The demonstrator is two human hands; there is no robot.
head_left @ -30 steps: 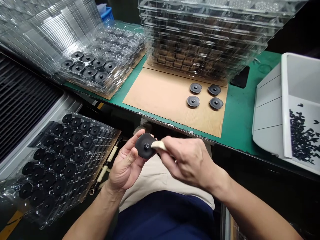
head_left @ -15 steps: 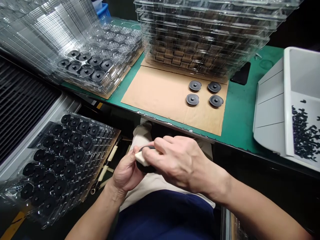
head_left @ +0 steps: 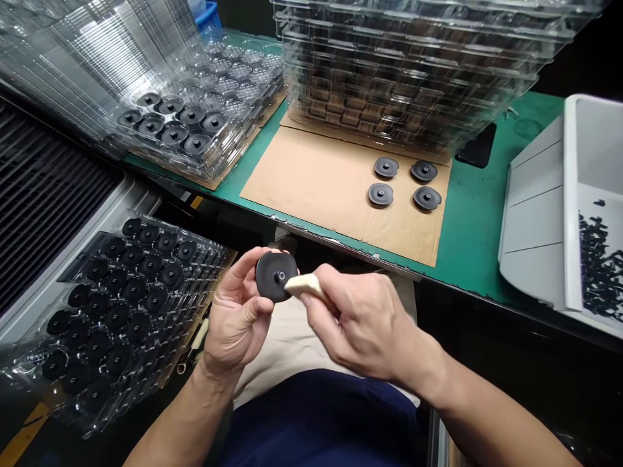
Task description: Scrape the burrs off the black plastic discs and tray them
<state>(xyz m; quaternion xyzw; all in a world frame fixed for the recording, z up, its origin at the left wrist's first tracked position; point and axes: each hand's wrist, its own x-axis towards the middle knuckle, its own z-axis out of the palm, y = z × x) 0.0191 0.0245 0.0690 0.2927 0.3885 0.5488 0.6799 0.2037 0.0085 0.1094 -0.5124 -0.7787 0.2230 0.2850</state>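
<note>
The green-topped desk (head_left: 472,227), chipped along its near edge (head_left: 341,244), crosses my remote view. To the left I see a dark slatted panel (head_left: 43,201) in a grey frame (head_left: 82,253); at lower left, the dark floor (head_left: 58,447) bears a yellow stripe (head_left: 24,433). Light brightens the desk; the space beyond is too dark for me to resolve.

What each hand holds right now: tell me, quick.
Left hand: closed, holding a black disc by its edge.
Right hand: closed, holding a pale block, its tip at the disc.
</note>
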